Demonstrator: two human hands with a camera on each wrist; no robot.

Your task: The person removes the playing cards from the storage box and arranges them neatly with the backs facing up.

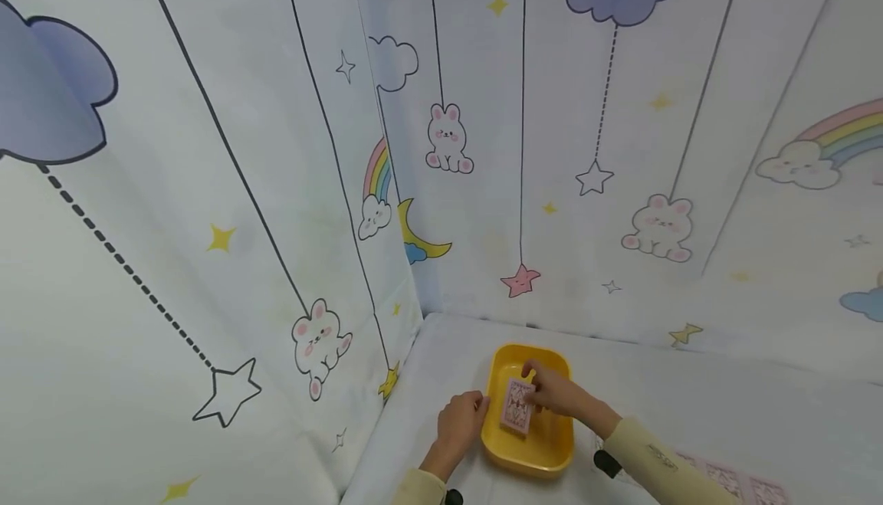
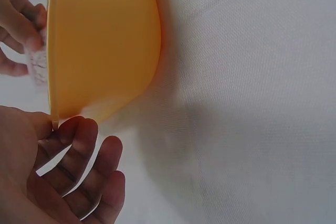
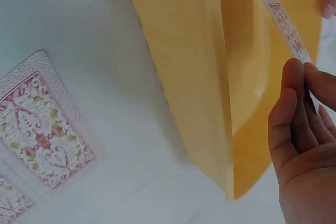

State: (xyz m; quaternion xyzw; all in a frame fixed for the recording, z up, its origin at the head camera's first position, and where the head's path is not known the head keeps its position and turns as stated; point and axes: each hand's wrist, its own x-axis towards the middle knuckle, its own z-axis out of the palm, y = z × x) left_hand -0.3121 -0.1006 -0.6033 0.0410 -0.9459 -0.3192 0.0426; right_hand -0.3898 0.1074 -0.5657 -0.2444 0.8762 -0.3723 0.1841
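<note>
A yellow plastic tray (image 1: 498,455) with raised sides stands on the white table near the corner. My left hand (image 1: 461,422) pinches its left rim between thumb and forefinger; in the left wrist view the other fingers curve loosely below the tray's outer wall. My right hand (image 1: 555,392) is over the tray and pinches a playing card (image 1: 516,407) with a pink patterned back. Seen from the right wrist, the card (image 3: 286,27) is nearly edge-on, tilted above the tray floor, held between thumb and fingers.
To the right of the tray, more pink-backed playing cards (image 1: 723,479) lie in a row on the white tabletop (image 1: 648,390), partly hidden by the right sleeve (image 1: 655,455). White cloth walls (image 1: 483,214) with printed rabbits, stars and clouds rise behind and at the left.
</note>
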